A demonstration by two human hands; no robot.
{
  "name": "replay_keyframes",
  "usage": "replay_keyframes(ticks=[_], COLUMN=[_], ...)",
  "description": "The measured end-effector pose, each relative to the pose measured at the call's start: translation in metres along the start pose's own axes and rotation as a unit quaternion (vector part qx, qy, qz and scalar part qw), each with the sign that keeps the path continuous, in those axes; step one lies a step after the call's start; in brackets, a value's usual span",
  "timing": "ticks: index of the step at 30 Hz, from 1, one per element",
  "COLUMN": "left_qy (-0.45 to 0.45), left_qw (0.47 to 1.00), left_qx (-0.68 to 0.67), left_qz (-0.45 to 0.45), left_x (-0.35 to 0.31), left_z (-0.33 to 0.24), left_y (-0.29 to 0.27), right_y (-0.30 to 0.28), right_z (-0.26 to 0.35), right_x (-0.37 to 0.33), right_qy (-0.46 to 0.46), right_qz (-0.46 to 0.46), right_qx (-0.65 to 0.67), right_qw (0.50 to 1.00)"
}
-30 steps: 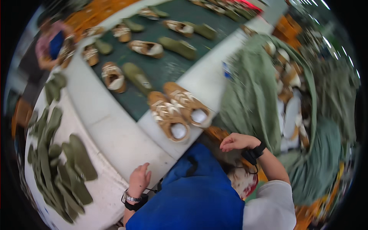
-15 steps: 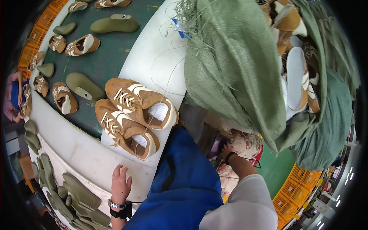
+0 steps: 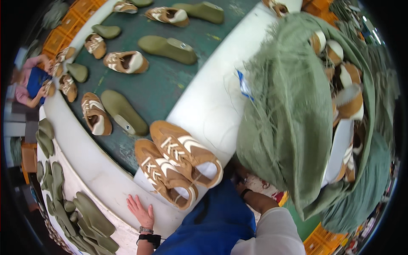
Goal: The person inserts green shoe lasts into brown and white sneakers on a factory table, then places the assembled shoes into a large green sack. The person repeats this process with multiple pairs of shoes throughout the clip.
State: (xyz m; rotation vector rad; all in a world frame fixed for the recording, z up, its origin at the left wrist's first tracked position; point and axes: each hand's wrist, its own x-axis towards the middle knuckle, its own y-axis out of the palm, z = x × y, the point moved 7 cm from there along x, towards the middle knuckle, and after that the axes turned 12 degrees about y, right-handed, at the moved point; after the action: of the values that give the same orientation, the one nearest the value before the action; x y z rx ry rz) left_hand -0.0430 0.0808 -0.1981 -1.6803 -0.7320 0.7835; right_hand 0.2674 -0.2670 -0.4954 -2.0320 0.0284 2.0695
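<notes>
My left hand [image 3: 141, 212] rests with fingers spread on the white table edge [image 3: 102, 165], holding nothing. Close by it, a pair of brown sneakers with cream stripes and laces stands side by side on a white board: the nearer sneaker [image 3: 159, 170] and the farther sneaker [image 3: 180, 146]. My right hand [image 3: 240, 187] reaches down beside my blue apron [image 3: 221, 212], below the table's edge. Its fingers are dark and partly hidden, so what they hold cannot be made out. To the right, an open green woven sack [image 3: 289, 114] bulges with similar sneakers.
On the green belt [image 3: 170, 93] lie several sneakers and olive shoe lasts [image 3: 125, 112]. More lasts [image 3: 91, 212] are heaped at the lower left. A co-worker [image 3: 32, 80] handles a shoe at the far left. Orange crates [image 3: 321, 240] stand at the lower right.
The whole view has shifted, bringing the co-worker further into sight. My right hand has drawn in toward the table edge. The fingers of my left hand have spread out onto the white surface.
</notes>
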Motion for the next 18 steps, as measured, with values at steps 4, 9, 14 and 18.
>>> replay_keyframes(ticks=[4,9,14,18], left_qy=[-0.03,-0.023,-0.027,-0.003], left_qw=[0.999,0.999,0.998,0.997], left_qx=[-0.005,-0.025,-0.028,0.022], left_qz=[-0.016,-0.043,-0.05,-0.076], left_x=[-0.004,-0.004,-0.003,-0.002], left_z=[-0.002,0.0,-0.004,-0.011], left_y=[0.002,0.001,-0.004,-0.018], right_y=[-0.061,-0.121,-0.185,-0.248], right_z=[-0.023,-0.051,-0.084,-0.054], right_x=[0.009,-0.007,-0.098,-0.175], right_qy=[0.012,0.061,0.133,-0.005], right_qz=[-0.023,-0.08,-0.221,-0.226], right_qx=[0.035,0.162,0.361,0.23], right_qw=[0.999,0.982,0.896,0.947])
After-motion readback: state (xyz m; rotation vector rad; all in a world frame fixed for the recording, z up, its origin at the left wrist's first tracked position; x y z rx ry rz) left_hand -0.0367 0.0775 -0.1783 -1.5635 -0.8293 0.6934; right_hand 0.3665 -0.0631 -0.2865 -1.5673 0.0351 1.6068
